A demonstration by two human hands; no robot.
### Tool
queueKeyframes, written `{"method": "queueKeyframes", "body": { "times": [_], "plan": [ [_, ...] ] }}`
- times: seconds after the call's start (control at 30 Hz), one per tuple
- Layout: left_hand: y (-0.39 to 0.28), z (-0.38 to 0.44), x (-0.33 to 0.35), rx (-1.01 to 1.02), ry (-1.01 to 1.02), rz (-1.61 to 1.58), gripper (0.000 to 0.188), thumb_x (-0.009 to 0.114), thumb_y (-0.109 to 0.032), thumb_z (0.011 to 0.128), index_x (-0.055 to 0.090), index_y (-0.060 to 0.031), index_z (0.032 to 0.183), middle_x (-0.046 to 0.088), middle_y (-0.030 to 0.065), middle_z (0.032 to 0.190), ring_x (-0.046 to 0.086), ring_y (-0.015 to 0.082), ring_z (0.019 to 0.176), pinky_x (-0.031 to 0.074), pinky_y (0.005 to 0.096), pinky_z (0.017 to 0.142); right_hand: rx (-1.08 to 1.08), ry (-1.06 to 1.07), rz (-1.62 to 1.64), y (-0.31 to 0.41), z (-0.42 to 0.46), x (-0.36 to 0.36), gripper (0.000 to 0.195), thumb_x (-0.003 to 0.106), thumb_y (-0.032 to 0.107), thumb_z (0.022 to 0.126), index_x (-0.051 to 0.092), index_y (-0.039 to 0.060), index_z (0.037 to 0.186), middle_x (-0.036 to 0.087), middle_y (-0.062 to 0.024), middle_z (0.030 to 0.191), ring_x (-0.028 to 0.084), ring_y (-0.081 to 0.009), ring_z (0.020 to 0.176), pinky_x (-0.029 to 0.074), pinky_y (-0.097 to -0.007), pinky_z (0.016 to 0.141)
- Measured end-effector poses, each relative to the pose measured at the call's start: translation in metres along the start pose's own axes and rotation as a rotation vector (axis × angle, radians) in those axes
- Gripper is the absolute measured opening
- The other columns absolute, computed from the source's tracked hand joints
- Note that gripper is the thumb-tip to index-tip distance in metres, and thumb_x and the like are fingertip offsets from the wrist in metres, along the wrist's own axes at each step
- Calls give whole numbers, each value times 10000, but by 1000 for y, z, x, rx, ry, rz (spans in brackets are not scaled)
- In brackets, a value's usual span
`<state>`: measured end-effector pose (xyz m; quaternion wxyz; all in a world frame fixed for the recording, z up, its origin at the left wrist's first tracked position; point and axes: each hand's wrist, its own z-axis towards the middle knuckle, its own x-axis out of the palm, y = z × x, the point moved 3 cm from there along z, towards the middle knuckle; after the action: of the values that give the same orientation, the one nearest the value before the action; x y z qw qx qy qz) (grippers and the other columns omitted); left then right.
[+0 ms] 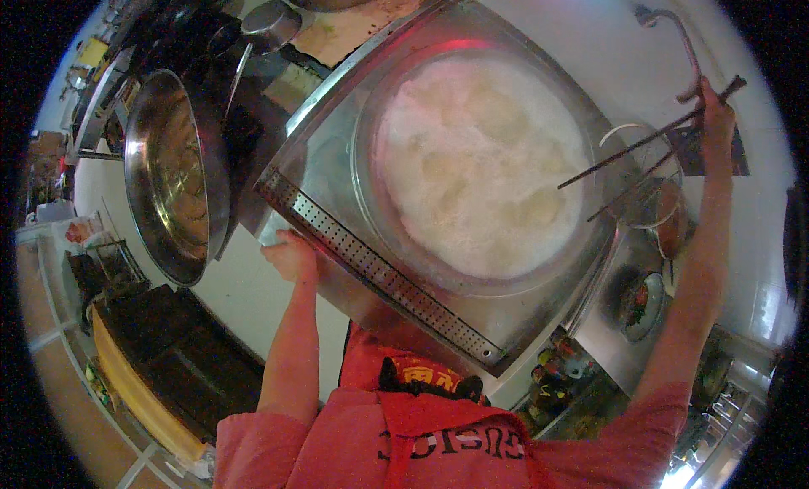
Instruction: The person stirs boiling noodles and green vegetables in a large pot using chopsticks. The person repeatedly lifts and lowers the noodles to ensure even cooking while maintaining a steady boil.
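My right hand (717, 119) grips a pair of long dark chopsticks (626, 149) near their thick ends. They slant left, spread apart, with one tip over white foam (468, 192) and the other near its right rim. The foam fills a wide round metal pan (361, 173) set in a steel stove top (322, 160); several pale yellowish lumps show through it. Whether the tips touch the foam I cannot tell. At the stove's front left, my left hand (292, 256) is against the steel edge, its fingers partly curled; their hold on it is unclear.
A curved faucet (686, 43) and a round wire strainer (641, 201) are at the right, near a plate of food (644, 306). A perforated metal strip (379, 271) lines the stove's front. Left stand a large steel basin (167, 179) and a long-handled ladle (272, 26).
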<state>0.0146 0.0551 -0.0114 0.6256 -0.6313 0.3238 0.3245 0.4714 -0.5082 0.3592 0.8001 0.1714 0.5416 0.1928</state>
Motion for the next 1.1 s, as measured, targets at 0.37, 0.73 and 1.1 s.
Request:
{"method": "queueKeyframes", "body": {
  "times": [0.37,0.73,1.1],
  "plan": [
    [-6,1,-6,-111,102,92,605,468,-466,897,431,57,1199,563,280,1162,605,458,1001,485,551,834,104,5,448,123,-38,79,392,742,424,808,654,49,730,520,-6,586,456,-90,460,347,-257,406],
    [-9,-4,-9,-15,43,83,617,472,-442,913,404,75,1242,568,284,1128,611,441,987,499,534,823,199,311,553,107,-207,36,293,699,255,861,673,-11,983,610,-47,812,545,-101,551,502,-254,463],
    [2,0,2,-16,28,118,636,452,-451,920,374,74,1269,572,255,1108,623,419,956,514,540,778,470,87,737,58,-341,-11,249,663,234,905,629,-8,956,623,-81,845,590,-136,554,551,-298,458]
  ]
}}
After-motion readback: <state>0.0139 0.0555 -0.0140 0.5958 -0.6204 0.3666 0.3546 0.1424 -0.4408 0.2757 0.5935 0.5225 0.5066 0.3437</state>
